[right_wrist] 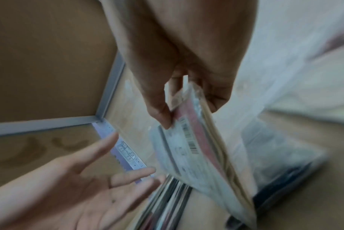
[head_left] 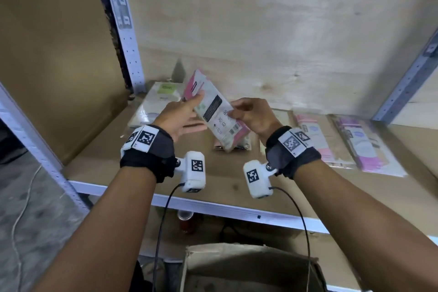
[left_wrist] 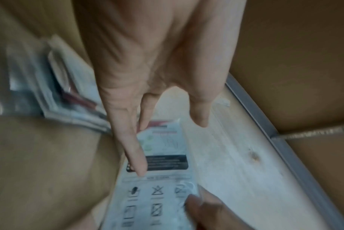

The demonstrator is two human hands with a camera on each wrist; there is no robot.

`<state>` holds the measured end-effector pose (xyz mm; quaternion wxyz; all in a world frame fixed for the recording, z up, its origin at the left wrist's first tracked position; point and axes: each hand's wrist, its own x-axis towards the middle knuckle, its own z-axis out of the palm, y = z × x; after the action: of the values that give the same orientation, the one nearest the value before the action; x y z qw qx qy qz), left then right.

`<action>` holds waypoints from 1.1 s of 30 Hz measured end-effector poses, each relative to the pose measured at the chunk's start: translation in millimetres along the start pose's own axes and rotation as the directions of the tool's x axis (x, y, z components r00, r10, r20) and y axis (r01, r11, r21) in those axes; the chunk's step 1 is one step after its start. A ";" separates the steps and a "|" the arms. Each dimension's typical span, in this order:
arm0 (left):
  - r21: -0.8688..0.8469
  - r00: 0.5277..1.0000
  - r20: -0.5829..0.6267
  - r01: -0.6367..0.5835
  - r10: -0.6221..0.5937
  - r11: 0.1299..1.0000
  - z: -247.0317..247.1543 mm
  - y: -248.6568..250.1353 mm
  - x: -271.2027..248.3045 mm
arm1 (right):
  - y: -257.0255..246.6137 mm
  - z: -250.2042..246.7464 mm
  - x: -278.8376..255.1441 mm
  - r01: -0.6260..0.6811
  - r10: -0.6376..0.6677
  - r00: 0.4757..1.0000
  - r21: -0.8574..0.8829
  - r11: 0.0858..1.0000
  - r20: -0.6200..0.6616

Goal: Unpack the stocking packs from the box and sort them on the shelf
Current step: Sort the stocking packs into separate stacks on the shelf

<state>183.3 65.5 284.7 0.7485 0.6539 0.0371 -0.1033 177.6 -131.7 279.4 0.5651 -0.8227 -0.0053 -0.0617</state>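
Over the shelf (head_left: 220,180), right hand (head_left: 252,115) pinches a stocking pack (head_left: 214,108), left hand (head_left: 183,117) open alongside; next, likely laying it on a matching pile.

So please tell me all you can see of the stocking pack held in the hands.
The stocking pack is a flat, glossy plastic sleeve, white and pink, showing a black text panel, care symbols and barcodes. It is tilted in the air above the shelf. The right hand pinches its edge; the left hand touches it with straight fingers.
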 end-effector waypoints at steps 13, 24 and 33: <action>-0.217 0.986 0.164 0.000 0.037 0.976 82.3 -38.8 -1.3 | 58.1 -111.7 -70.9 0.074 -0.107 0.982 -0.203 0.976 -0.158; -0.299 0.982 0.167 -0.031 0.084 0.954 124.2 -58.6 7.4 | 92.0 -173.5 -80.5 -0.197 0.301 0.945 0.514 0.835 -0.126; 0.250 0.946 -0.127 -0.260 0.298 0.933 113.2 -58.8 24.5 | 102.0 -190.7 -82.3 -0.209 0.339 0.916 0.465 0.860 -0.214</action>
<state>186.3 -56.0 239.1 0.6694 0.7408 -0.0077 0.0544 85.7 -341.0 243.2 0.7310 -0.6506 0.1818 -0.0963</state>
